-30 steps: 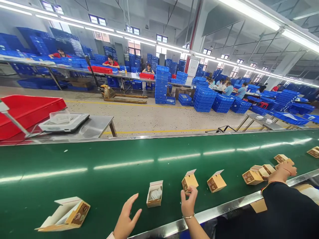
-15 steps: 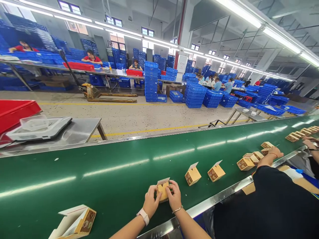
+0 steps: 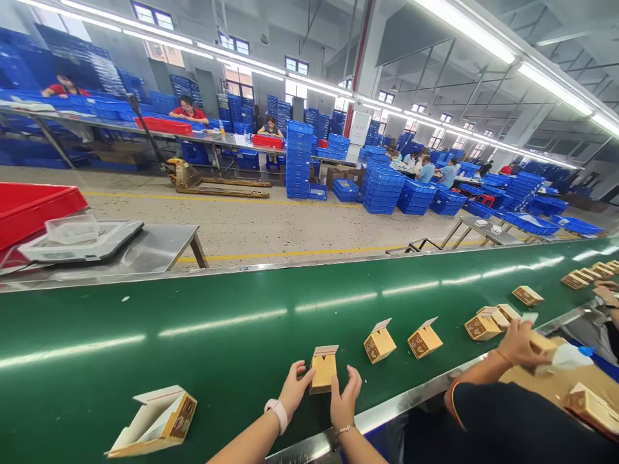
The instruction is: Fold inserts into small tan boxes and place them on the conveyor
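Observation:
A small tan cardboard box (image 3: 324, 372) stands on the green conveyor belt (image 3: 193, 348) with its top flap up, close to the near edge. My left hand (image 3: 293, 388) rests its fingertips against the box's left side. My right hand (image 3: 344, 399) hovers just right of the box with fingers spread, a small gap between them. A larger open box (image 3: 157, 422) lies on its side on the belt at the lower left. Two more small open boxes (image 3: 380, 345) (image 3: 424, 341) sit to the right.
A co-worker's hand (image 3: 516, 343) at my right holds a box over the steel belt rail (image 3: 387, 415); more boxes (image 3: 481, 327) trail off right. Beyond the belt stand a steel table with a scale (image 3: 80, 238), a red crate (image 3: 33, 206), blue crate stacks (image 3: 300, 158) and seated people.
Both hands first reached toward the belt, then closed round the small box; now the right hand has come off it and the left has loosened. The co-worker's hand pulled back from the belt.

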Available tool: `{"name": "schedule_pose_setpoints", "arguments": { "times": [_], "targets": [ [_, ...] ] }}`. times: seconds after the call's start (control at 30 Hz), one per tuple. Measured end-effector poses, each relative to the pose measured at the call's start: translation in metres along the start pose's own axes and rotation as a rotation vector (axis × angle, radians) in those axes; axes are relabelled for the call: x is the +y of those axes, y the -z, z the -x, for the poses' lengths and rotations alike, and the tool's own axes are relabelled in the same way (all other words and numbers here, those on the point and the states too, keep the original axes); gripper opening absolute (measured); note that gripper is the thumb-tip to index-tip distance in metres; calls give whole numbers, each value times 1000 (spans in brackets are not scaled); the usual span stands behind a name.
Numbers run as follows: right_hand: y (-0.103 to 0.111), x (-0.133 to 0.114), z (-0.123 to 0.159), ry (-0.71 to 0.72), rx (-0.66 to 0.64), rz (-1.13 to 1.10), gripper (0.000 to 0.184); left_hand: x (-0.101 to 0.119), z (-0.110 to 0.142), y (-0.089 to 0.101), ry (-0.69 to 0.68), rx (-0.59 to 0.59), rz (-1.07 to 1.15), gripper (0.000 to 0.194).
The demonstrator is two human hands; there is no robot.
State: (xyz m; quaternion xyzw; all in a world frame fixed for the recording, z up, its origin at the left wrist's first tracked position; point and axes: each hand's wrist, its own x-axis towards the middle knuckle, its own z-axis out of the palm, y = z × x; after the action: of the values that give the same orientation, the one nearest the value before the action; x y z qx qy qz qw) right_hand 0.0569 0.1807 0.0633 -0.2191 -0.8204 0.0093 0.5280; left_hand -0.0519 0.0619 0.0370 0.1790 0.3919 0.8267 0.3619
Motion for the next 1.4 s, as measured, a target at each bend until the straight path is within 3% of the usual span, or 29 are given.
{"name": "schedule_pose_setpoints", "arguments": {
  "times": [0.03, 0.1, 0.17, 0.23, 0.33, 0.43, 0.5, 0.57, 0.7, 0.77, 0.87, 0.97, 1.07, 1.17, 1.3, 1.4],
  "targets": [
    [8, -3, 8, 130, 25, 47, 47, -9, 9, 9, 7, -10, -15, 55],
    [19, -13, 23, 413, -51, 73, 44, -31, 29, 31, 56, -55, -52, 52],
    [21, -28, 32, 632, -256, 14, 44, -55, 49, 60, 114, -69, -83, 47],
    [8, -49, 35, 721, -526, -61, 40, -75, 64, 95, 132, 24, -107, 48],
    [-32, -88, 38, 736, -816, -108, 40, -85, 75, 157, 95, 361, -135, 53],
    [-83, -133, 52, 820, -981, -120, 59, -78, 78, 215, -1, 768, -150, 60],
    [-113, -162, 65, 884, -1112, -102, 71, -72, 77, 245, -111, 939, -153, 76],
    [-138, -186, 76, 923, -1178, -87, 81, -70, 74, 266, -280, 945, -225, 84],
    [-172, -213, 87, 954, -1172, -100, 68, -75, 67, 297, -633, 677, -666, 56],
    [-181, -218, 86, 962, -1160, -133, 49, -70, 66, 309, -678, 574, -823, 47],
    [-187, -216, 87, 903, -1160, -219, 24, -44, 65, 316, -647, 349, -828, 38],
    [-186, -206, 101, 745, -1053, -297, 33, -15, 63, 311, -625, 196, -712, 33],
    [-187, -194, 127, 464, -719, -287, 34, -8, 56, 301, -621, 184, -592, 36],
    [-195, -180, 154, 153, -459, -290, 27, -21, 47, 296, -575, 245, -398, 41],
    [-202, -161, 178, -15, -418, -285, 37, -40, 36, 295, -351, 339, -103, 57],
    [-203, -150, 188, -231, -362, -269, 44, -41, 32, 289, -173, 167, 19, 60]
  ]
}}
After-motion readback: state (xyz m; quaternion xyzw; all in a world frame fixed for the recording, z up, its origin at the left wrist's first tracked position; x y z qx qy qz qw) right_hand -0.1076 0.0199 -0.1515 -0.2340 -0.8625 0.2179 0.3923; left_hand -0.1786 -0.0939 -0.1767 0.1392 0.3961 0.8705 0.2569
